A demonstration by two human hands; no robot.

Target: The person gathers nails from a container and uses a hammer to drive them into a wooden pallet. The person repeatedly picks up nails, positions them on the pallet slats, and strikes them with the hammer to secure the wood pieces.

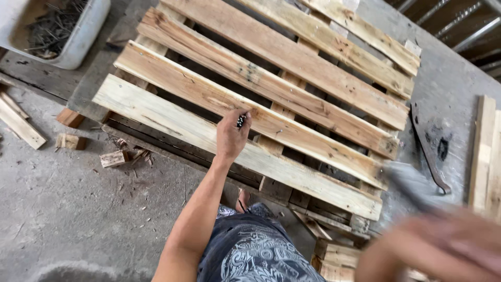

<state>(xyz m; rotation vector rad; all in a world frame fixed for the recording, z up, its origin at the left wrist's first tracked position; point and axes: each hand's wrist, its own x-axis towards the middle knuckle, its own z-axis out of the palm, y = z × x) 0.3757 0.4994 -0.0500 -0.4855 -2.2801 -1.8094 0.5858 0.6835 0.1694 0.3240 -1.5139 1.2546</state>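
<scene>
A wooden pallet (271,89) of pale slats lies on the concrete floor in front of me. My left hand (231,137) reaches out over its second-nearest slat, fingers closed on a small bunch of dark nails (240,121). My right hand (438,248) is at the bottom right, heavily blurred by motion. It looks closed around a grey blurred tool (409,183) that points up towards the pallet's near right corner. What kind of tool it is cannot be told. My patterned shorts (250,250) fill the bottom centre.
A white tub (86,36) of dark metal scraps stands at the top left. Wood offcuts (114,158) and a short plank (21,125) lie on the floor at left. A dark curved metal bar (429,154) and stacked planks (485,156) lie to the right.
</scene>
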